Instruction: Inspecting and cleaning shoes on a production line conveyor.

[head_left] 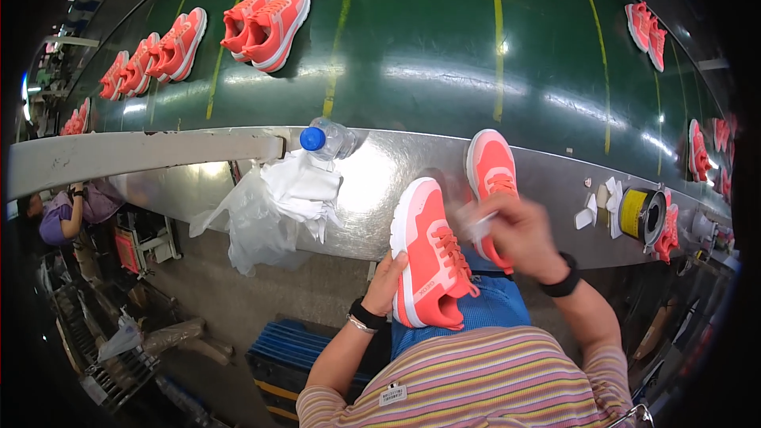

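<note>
My left hand [386,284] grips the side of a coral sneaker [428,250], its toe pointing away and its white sole facing left. The laces are in place. To the right, my closed right hand [523,236] is blurred by motion. A small whitish thing [479,225] shows at its fingertips, too smeared to name. Behind that hand a second coral sneaker [493,160] has its toe on the metal ledge [372,234]; my hand covers part of it.
Beyond the ledge runs a green conveyor [412,40] bearing several pairs of coral sneakers [273,28]. On the ledge are a blue-capped bottle [329,139], white cloths [305,186], a plastic bag [258,226] and a yellow-labelled roll [640,215]. A pale metal bar [143,157] juts in at left.
</note>
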A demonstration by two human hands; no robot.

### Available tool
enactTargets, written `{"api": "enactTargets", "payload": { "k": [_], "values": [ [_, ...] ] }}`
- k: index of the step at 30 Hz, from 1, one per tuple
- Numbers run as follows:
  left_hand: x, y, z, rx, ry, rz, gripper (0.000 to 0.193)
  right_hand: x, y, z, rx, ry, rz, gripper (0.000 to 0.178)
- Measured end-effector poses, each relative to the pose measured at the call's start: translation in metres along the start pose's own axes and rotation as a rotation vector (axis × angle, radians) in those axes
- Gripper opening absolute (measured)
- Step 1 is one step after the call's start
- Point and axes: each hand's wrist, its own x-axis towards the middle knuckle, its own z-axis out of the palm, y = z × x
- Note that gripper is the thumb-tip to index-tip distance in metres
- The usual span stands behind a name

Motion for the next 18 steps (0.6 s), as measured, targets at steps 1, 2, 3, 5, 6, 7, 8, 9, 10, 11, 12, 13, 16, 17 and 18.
{"api": "enactTargets", "payload": {
  "k": [1, 2, 3, 5, 6, 7, 8, 9, 10, 11, 12, 13, 16, 17, 18],
  "values": [
    [0.005, 0.000, -0.001, 0.001, -0.031, 0.046, 0.050, -0.006, 0.010, -0.024, 0.051, 0.236, -0.091, 0.016],
    [0.012, 0.000, -0.002, 0.034, -0.018, 0.017, 0.050, -0.011, 0.025, -0.047, 0.096, 0.455, -0.148, 0.016],
    [0.020, 0.001, -0.004, 0.049, -0.052, 0.013, 0.051, -0.013, 0.044, -0.068, 0.039, 0.517, -0.170, 0.017],
    [0.037, 0.000, -0.004, 0.006, -0.121, 0.014, 0.052, -0.017, 0.088, -0.088, -0.154, 0.629, -0.108, 0.017],
    [0.045, -0.002, -0.003, 0.000, -0.144, 0.005, 0.052, -0.020, 0.105, -0.093, -0.268, 0.682, 0.008, 0.017],
    [0.053, -0.004, -0.003, -0.013, -0.163, 0.008, 0.052, -0.026, 0.114, -0.098, -0.647, 0.568, 0.089, 0.018],
    [0.059, -0.006, -0.002, -0.026, -0.195, 0.018, 0.052, -0.027, 0.122, -0.095, -0.641, 0.494, 0.054, 0.024],
    [0.065, -0.008, -0.003, -0.032, -0.192, 0.005, 0.051, -0.035, 0.121, -0.093, -0.687, 0.481, -0.072, 0.026],
    [0.071, -0.010, -0.003, -0.037, -0.204, 0.002, 0.051, -0.042, 0.115, -0.088, -0.729, 0.484, -0.126, 0.028],
    [0.076, -0.013, -0.004, -0.055, -0.231, 0.016, 0.051, -0.053, 0.106, -0.081, -0.697, 0.516, -0.202, 0.028],
    [0.080, -0.015, -0.005, -0.085, -0.221, -0.016, 0.050, -0.065, 0.093, -0.075, -0.666, 0.562, -0.217, 0.029],
    [0.085, -0.018, -0.005, -0.127, -0.230, -0.026, 0.049, -0.077, 0.079, -0.068, -0.650, 0.604, -0.222, 0.030],
    [0.100, -0.028, -0.003, -0.086, -0.101, 0.089, 0.044, -0.102, 0.057, -0.040, -0.633, 0.139, -0.327, 0.042],
    [0.104, -0.031, -0.001, -0.028, -0.056, 0.163, 0.042, -0.101, 0.057, -0.029, -0.656, -0.020, -0.334, 0.054],
    [0.106, -0.034, 0.002, 0.129, 0.130, 0.252, 0.035, -0.101, 0.060, -0.019, -0.829, -0.125, -0.301, 0.069]
  ]
}}
